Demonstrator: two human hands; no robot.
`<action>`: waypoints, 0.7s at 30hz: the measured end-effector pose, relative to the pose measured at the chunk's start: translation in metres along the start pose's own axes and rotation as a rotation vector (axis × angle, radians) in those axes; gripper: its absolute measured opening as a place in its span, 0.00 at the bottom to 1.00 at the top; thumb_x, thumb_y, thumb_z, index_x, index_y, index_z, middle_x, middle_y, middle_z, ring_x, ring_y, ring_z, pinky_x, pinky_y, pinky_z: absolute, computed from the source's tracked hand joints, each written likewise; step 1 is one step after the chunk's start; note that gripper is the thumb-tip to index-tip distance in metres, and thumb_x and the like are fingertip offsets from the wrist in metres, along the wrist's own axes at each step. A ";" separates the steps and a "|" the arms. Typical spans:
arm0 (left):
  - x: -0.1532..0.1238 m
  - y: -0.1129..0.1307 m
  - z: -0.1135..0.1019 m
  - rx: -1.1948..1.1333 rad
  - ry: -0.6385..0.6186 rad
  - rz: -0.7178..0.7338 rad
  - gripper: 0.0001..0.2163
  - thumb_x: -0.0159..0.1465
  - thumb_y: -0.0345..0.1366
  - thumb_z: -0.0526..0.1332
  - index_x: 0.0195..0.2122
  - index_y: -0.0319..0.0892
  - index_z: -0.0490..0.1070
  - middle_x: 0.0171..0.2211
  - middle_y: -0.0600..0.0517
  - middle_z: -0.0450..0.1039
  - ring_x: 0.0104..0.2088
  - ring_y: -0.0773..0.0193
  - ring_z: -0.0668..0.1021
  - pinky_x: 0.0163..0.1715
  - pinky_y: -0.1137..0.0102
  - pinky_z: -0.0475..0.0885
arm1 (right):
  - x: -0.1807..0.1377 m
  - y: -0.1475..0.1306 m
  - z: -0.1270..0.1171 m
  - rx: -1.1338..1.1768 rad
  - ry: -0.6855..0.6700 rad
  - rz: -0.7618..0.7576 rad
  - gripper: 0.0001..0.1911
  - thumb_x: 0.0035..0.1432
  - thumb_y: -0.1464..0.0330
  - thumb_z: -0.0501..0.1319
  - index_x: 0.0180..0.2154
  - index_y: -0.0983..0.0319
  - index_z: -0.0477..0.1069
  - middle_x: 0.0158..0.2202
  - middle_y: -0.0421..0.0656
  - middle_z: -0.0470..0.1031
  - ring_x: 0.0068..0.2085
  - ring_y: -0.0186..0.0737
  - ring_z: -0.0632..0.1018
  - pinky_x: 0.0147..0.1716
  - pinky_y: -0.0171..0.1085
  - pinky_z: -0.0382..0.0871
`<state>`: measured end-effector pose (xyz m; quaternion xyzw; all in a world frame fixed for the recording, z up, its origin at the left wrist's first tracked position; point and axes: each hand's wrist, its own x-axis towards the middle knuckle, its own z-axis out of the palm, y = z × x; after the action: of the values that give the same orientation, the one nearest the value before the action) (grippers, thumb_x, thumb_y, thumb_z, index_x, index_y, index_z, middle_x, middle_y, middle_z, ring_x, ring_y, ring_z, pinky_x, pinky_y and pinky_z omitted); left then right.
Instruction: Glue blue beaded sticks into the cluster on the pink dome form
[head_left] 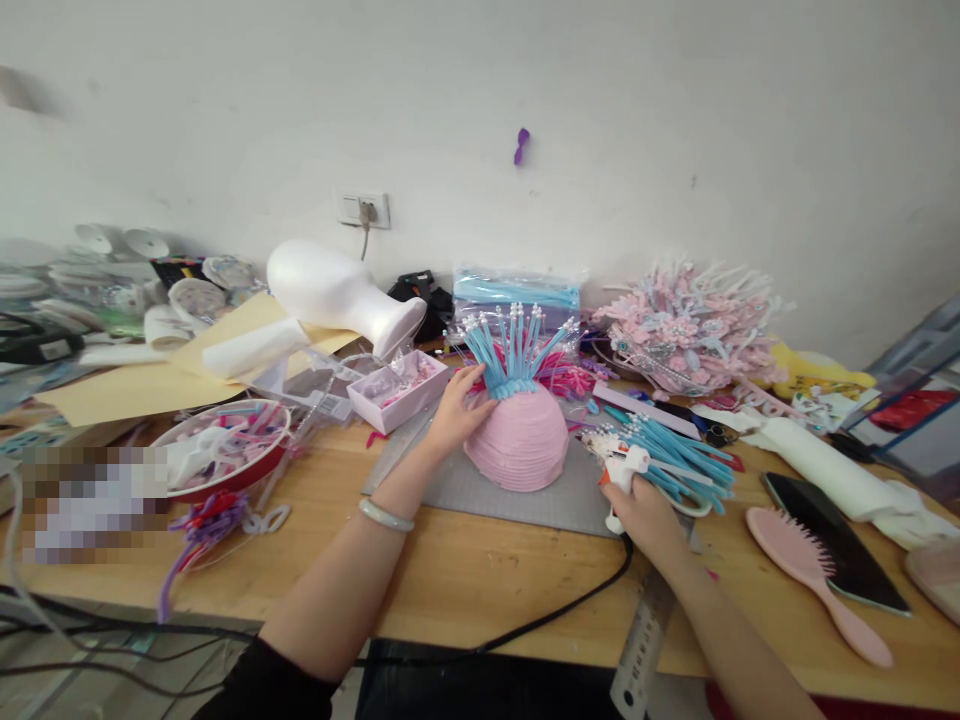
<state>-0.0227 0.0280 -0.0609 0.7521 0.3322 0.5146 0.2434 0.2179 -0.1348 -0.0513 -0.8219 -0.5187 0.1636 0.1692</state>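
A pink dome-shaped piece (517, 445) stands on a grey cutting mat (555, 500), with a fan of blue pearl-tipped sticks (510, 350) rising from its top. My left hand (459, 405) rests against the dome's upper left side, fingertips at the base of the blue sticks. My right hand (645, 510) is closed around a white glue gun (622, 470), whose black cord (555, 610) runs off the table's front edge. A loose pile of blue sticks (675, 455) lies just behind that hand.
A white foam head (337, 290) lies on its side at the back. A pink box of small parts (397, 390), a red-rimmed bowl (225, 450), a pink flower headpiece (690, 330), a pink hairbrush (810, 570), a black comb (832, 540) and a metal ruler (645, 640) surround the mat.
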 end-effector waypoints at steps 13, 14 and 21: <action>0.000 0.003 -0.001 -0.005 -0.004 -0.011 0.26 0.53 0.37 0.63 0.54 0.43 0.62 0.51 0.44 0.62 0.53 0.55 0.65 0.54 0.58 0.59 | -0.001 -0.001 -0.001 -0.009 -0.002 -0.021 0.14 0.53 0.62 0.48 0.33 0.63 0.68 0.28 0.45 0.72 0.33 0.42 0.71 0.30 0.33 0.58; 0.000 0.003 -0.001 -0.005 -0.003 -0.009 0.26 0.53 0.37 0.63 0.54 0.43 0.62 0.51 0.44 0.62 0.53 0.55 0.65 0.54 0.58 0.59 | -0.001 -0.001 -0.001 -0.016 0.001 -0.021 0.15 0.53 0.62 0.48 0.32 0.63 0.68 0.28 0.45 0.72 0.33 0.42 0.71 0.30 0.33 0.58; 0.000 0.004 -0.001 -0.009 -0.009 -0.026 0.26 0.53 0.37 0.63 0.54 0.43 0.61 0.52 0.44 0.62 0.54 0.55 0.65 0.53 0.58 0.60 | -0.001 -0.001 -0.001 -0.003 -0.009 -0.001 0.15 0.53 0.62 0.49 0.34 0.64 0.69 0.29 0.46 0.73 0.34 0.42 0.72 0.31 0.33 0.59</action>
<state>-0.0225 0.0252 -0.0578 0.7489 0.3383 0.5095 0.2551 0.2172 -0.1351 -0.0499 -0.8213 -0.5200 0.1665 0.1655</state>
